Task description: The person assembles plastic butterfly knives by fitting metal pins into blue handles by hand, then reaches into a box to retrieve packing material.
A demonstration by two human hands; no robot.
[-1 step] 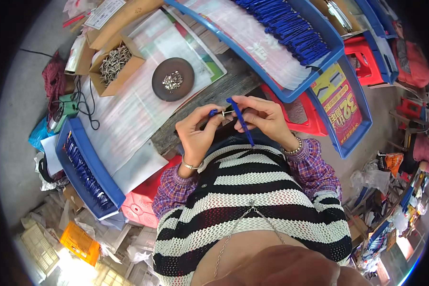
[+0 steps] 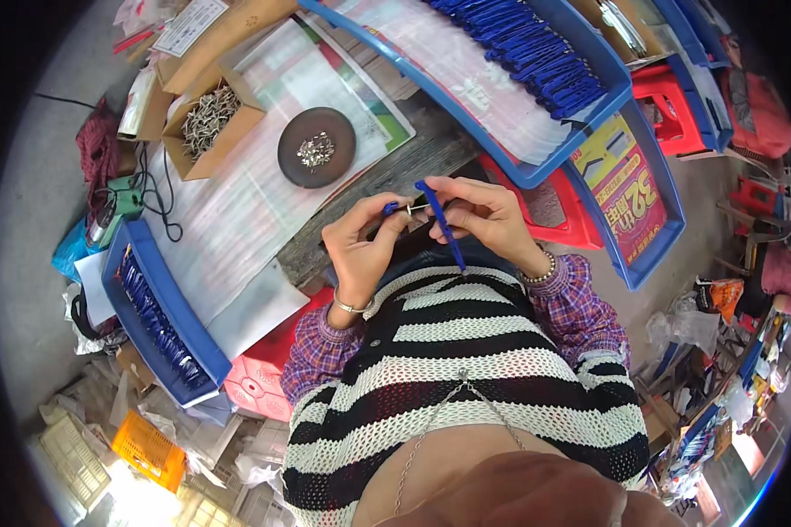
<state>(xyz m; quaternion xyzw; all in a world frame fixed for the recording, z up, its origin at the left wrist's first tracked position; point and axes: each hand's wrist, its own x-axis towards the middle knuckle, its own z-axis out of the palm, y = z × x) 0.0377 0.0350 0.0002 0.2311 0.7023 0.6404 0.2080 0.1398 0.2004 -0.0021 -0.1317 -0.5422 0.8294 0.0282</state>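
Note:
My right hand (image 2: 485, 216) pinches a long, thin blue plastic piece (image 2: 448, 235) between thumb and fingers, its lower end slanting down toward my lap. My left hand (image 2: 365, 239) is closed on a small blue piece (image 2: 390, 208). Between the hands, a thin metal part (image 2: 416, 209) reaches from the small blue piece toward the long one; whether it is fixed to either I cannot tell. Both hands are held above my lap, near the table's wooden edge (image 2: 325, 224). A round dark dish (image 2: 294, 167) of small shiny metal bits stands beyond my left hand.
An open cardboard box (image 2: 230, 139) full of metal pieces stands on the table at the far left. Blue trays with many blue pieces stand at the far right (image 2: 536, 176) and at the left (image 2: 204, 356). Red stools (image 2: 564, 233) stand under and beside the table.

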